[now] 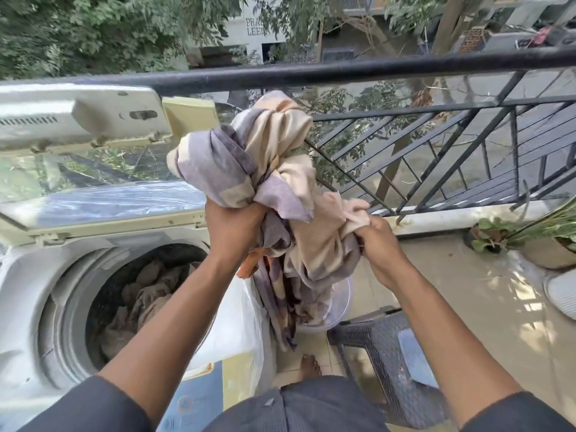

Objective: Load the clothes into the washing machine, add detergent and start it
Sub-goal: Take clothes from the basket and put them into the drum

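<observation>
A large bundled cloth (249,163), striped in beige, grey-purple and orange, is held up between the washing machine and the railing. My left hand (232,226) grips its middle; my right hand (378,241) grips a fold on its right side. Its lower end hangs down into a clear plastic tub (338,310) on the floor. The white top-loading washing machine (28,294) stands at the left with its lid (93,194) raised. Its drum (143,294) holds brownish clothes.
A black metal balcony railing (343,71) runs across the back and right. A dark woven plastic stool (389,353) stands by my right leg. Potted plants (530,241) sit on the tiled floor at the right. My bare foot (308,366) shows below the tub.
</observation>
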Demonstrator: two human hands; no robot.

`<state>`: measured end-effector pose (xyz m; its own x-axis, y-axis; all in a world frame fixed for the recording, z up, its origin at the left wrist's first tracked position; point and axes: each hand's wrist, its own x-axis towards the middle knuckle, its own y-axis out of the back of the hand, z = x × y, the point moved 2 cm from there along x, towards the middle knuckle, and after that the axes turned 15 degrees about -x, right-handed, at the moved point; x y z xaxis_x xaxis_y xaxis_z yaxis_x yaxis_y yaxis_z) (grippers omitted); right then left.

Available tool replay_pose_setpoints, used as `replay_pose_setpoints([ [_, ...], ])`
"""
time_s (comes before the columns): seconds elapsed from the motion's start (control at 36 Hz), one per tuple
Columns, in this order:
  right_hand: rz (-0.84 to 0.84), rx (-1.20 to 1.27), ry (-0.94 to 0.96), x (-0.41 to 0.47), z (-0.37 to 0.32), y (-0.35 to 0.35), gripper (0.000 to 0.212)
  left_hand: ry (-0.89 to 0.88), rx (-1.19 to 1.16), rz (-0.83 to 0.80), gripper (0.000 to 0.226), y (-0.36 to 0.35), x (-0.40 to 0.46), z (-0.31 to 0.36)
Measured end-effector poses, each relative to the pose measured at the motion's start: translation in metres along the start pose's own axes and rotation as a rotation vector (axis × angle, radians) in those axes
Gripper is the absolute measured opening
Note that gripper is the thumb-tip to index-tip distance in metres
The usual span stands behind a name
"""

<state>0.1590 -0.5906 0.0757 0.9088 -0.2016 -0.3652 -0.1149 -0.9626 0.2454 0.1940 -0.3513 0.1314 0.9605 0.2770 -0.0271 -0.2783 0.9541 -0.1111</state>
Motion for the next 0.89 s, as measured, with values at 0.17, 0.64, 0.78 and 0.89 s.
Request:
replay_pose_setpoints([
  [0.17, 0.038, 0.178, 0.258, -0.026, -0.053, 0.017, 0.042, 0.001, 0.161, 0.092, 0.051, 0.007, 0.002, -0.014],
  [0.64, -0.207, 0.329, 0.367, -0.052, -0.096, -0.028, 0.038, 0.15, 0.003, -0.702, 0.054, -0.014, -0.013, 0.012],
  [0.78, -0.295, 0.182, 0.479, -0.065, -0.103, -0.05, 0.038, 0.016, 0.091, -0.581, 0.033, -0.024, -0.02, 0.005],
  [0.89, -0.419, 0.114, 0.494, -0.068, -0.104, -0.043, 0.038, 0.004, 0.048, -0.424, 0.037, -0.02, -0.015, -0.003],
])
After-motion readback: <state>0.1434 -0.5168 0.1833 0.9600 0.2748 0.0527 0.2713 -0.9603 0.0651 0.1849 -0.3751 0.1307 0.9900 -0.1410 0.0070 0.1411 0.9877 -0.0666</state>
